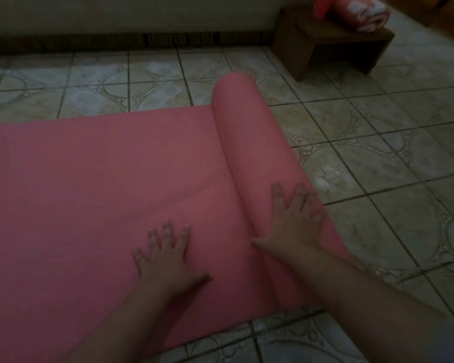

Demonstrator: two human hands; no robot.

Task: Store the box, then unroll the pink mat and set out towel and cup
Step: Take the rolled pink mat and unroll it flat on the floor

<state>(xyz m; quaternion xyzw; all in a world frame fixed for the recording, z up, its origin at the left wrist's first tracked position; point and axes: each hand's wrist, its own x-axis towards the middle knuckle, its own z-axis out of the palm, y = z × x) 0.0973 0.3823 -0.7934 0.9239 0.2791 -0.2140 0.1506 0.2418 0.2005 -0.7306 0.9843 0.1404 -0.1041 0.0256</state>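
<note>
The pink mat point(89, 184) lies partly unrolled on the tiled floor, its flat part spreading to the left. Its rolled part point(244, 132) runs from the near right toward the far middle. My left hand point(165, 255) rests flat with spread fingers on the flat part near the front edge. My right hand point(296, 218) presses with straight fingers on top of the roll's near end. A rolled pink-and-white towel point(370, 14) and a pink cup point(323, 6) sit on a small wooden stool point(325, 45) at the far right.
Patterned grey floor tiles point(378, 153) stretch to the right of the roll. A pale wall with a dark baseboard point(116, 40) runs along the far side. A wooden edge shows at the top right corner.
</note>
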